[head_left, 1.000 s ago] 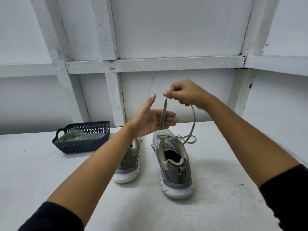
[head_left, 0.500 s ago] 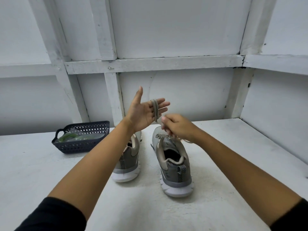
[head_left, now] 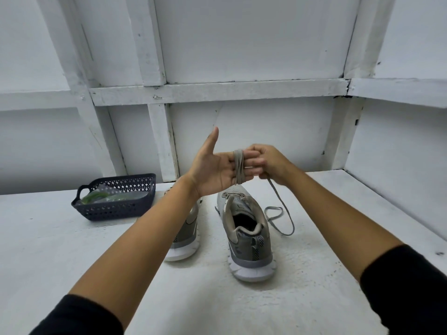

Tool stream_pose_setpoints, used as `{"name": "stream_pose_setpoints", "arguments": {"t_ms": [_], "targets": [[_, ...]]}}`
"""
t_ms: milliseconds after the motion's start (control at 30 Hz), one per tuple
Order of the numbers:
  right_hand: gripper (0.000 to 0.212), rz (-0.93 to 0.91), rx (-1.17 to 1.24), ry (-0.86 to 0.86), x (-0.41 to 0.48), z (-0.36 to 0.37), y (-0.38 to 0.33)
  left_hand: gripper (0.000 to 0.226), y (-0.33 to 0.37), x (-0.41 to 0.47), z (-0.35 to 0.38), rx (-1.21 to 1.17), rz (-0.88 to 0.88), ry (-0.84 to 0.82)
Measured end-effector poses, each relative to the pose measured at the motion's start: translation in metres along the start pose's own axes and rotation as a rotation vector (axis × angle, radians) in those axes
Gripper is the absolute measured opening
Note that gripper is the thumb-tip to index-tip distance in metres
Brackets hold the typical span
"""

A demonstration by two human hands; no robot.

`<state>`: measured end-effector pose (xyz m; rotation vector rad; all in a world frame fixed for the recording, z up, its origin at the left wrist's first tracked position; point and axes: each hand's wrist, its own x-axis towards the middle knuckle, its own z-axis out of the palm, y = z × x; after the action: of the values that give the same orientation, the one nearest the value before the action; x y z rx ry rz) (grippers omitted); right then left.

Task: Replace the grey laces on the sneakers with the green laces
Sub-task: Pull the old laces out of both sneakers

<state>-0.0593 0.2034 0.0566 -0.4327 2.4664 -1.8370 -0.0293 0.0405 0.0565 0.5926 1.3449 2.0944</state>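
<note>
Centre frame: left hand (head_left: 212, 170), fingers straight and thumb raised, carries coils of the grey lace (head_left: 239, 168) around its fingers; right hand (head_left: 273, 163), fingers curled, pinches the lace just beside them. The loose tail drops to the white table (head_left: 48, 262) right of one sneaker (head_left: 249, 235); the second sneaker (head_left: 186, 235) stands beside it, partly behind the left forearm (head_left: 150, 233). Green laces (head_left: 94, 197) lie in a dark basket (head_left: 116, 210) at centre left, well apart. White battened walls (head_left: 254, 44) close the table's back and right edges

The table (head_left: 217, 305) in front of the sneakers (head_left: 249, 247) gives passing room; a basket (head_left: 116, 209) stands far left.
</note>
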Motion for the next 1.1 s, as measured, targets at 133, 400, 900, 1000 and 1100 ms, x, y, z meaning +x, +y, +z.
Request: {"name": "stream_pose_setpoints", "arguments": {"t_ms": [133,400,900,1000,1100], "targets": [[0.029,-0.026,-0.189,-0.021,-0.017,0.017,0.024,0.093,0.01,0.006,0.0,-0.083,0.128,0.104],[0.033,-0.167,-0.129,-0.098,-0.033,0.007,-0.022,0.086,0.004,0.007,-0.015,0.119,0.043,0.2],[0.025,-0.043,-0.202,-0.024,-0.017,0.014,0.031,0.083,0.004,0.01,0.0,0.067,0.075,0.093],[0.029,-0.144,-0.355,-0.097,-0.032,0.026,0.033,0.08,0.009,0.013,-0.009,0.092,0.142,0.222],[0.032,-0.19,-0.32,-0.149,-0.04,0.027,0.015,0.077,0.007,0.014,-0.014,0.183,0.117,0.291]]}}
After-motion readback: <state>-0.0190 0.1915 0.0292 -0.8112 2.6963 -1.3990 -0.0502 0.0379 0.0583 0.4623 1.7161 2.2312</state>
